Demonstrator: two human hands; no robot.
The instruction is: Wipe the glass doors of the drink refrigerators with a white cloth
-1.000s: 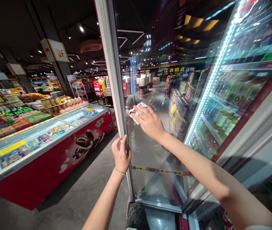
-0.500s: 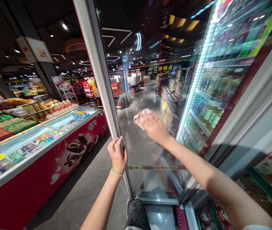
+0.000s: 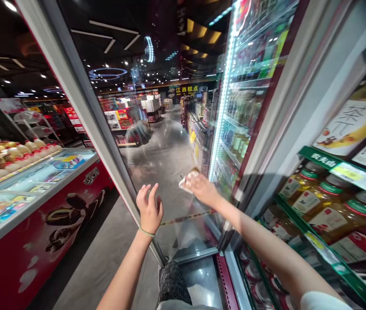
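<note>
A tall glass door [image 3: 157, 163] in a grey metal frame stands ajar before me. Against its lower middle, my right hand [image 3: 204, 188] presses a crumpled white cloth [image 3: 185, 185], much of which is hidden under the fingers. My left hand [image 3: 150, 209], a thin green band at its wrist, is just right of the door's outer frame edge [image 3: 105, 159]. Its fingers are apart and slightly bent, with nothing in them. Whether it touches the frame or glass I cannot tell. Reflections of lit shelves [image 3: 239, 116] show in the pane.
A red ice-cream chest freezer [image 3: 73, 189] runs along the left. At right, shelves with green price rails [image 3: 331, 254] hold several jars [image 3: 331, 193] and boxes [image 3: 347, 125] close to my right arm. A yellow strip [image 3: 186, 217] crosses the lower door. My knee [image 3: 173, 282] is below.
My view has turned to the right, bringing the jar shelves into sight. My left hand has loosened from the frame edge. The cloth under my right hand has moved lower on the glass.
</note>
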